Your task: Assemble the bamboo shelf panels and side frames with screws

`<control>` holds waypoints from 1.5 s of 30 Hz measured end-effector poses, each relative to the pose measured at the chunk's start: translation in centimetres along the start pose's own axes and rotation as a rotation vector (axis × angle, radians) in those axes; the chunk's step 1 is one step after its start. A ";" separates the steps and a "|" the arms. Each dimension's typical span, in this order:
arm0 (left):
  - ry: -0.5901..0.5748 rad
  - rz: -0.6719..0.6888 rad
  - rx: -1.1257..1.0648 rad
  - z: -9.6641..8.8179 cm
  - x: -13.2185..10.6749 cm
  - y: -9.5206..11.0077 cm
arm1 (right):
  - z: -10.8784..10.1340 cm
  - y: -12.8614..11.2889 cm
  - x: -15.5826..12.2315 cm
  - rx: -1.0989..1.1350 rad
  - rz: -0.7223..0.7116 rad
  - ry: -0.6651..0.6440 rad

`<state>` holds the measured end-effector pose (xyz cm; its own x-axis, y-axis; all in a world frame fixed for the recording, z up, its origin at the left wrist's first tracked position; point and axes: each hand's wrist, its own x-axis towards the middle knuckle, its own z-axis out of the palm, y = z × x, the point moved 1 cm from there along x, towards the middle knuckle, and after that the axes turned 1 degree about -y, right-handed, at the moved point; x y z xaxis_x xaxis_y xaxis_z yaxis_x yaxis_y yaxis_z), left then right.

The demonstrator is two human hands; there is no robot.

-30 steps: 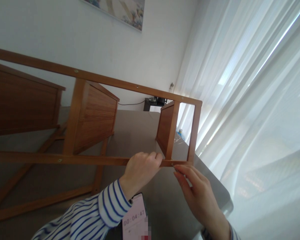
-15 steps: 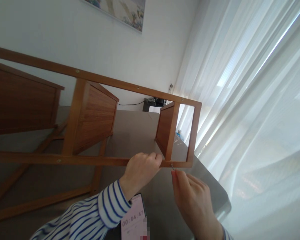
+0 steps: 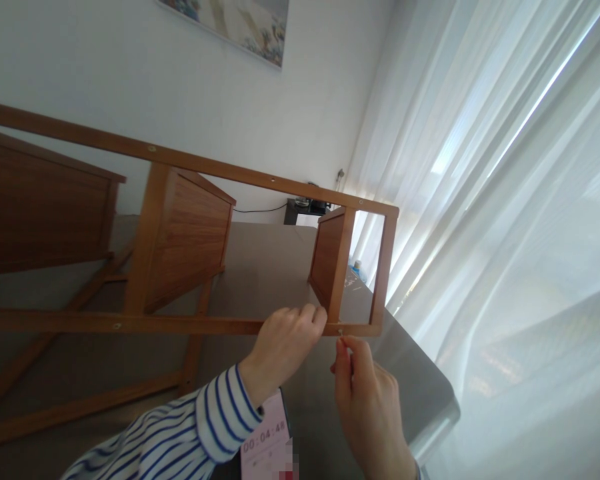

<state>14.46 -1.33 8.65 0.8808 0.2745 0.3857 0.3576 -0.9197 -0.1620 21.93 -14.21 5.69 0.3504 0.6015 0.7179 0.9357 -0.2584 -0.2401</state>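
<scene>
A wooden shelf frame with slatted brown panels lies on its side across a grey table. My left hand, in a blue-striped sleeve, is closed round the frame's near rail, just left of an upright post. My right hand is below the rail, its fingertips pinched on a small metal screw that pokes up to the rail's underside near the right end.
A phone showing a timer lies on the table under my left wrist. The table's rounded corner is at the right. Sheer white curtains hang along the right. A picture hangs on the white wall behind.
My right hand has turned from palm-out beside the rail to a pinch under it and shifted slightly left. My left hand has kept its grip. The timer has ticked on.
</scene>
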 end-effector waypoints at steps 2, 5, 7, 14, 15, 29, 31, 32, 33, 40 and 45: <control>-0.007 -0.004 -0.008 0.0 0.1 0.0 | 0.0 0.0 0.0 0.067 -0.005 -0.022; -0.002 -0.036 -0.030 0.1 0.1 0.1 | 0.1 -0.2 0.0 0.146 0.002 -0.067; 0.009 -0.054 -0.039 0.2 0.1 0.1 | 0.0 -0.2 0.1 0.187 0.001 -0.082; 0.011 -0.059 -0.012 0.6 0.1 0.0 | -1.9 0.0 0.7 0.348 -0.047 -0.270; 0.012 -0.054 -0.010 0.5 0.1 0.0 | -2.2 0.2 0.8 0.369 -0.064 -0.307; -0.023 -0.034 -0.035 0.3 0.0 -0.1 | -3.1 2.0 2.1 0.450 -0.111 -0.437; -0.029 -0.028 -0.039 0.4 0.0 -0.1 | -2.7 2.0 2.1 0.421 -0.126 -0.404; -0.034 -0.025 -0.041 0.4 0.0 -0.1 | -2.5 2.0 2.1 0.410 -0.124 -0.380; -0.040 -0.022 -0.043 0.4 0.0 -0.1 | -2.3 2.0 2.0 0.405 -0.115 -0.356; -0.059 -0.014 -0.054 0.1 0.1 -0.1 | -1.2 1.1 2.1 0.393 -0.057 -0.182; -0.048 -0.019 -0.049 0.1 0.0 0.0 | 0.2 0.7 1.0 0.473 0.179 -0.016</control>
<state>14.52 -1.29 8.59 0.8884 0.3043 0.3437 0.3598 -0.9266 -0.1097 22.90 -13.61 6.08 0.5041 0.5916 0.6293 0.7758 0.0102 -0.6310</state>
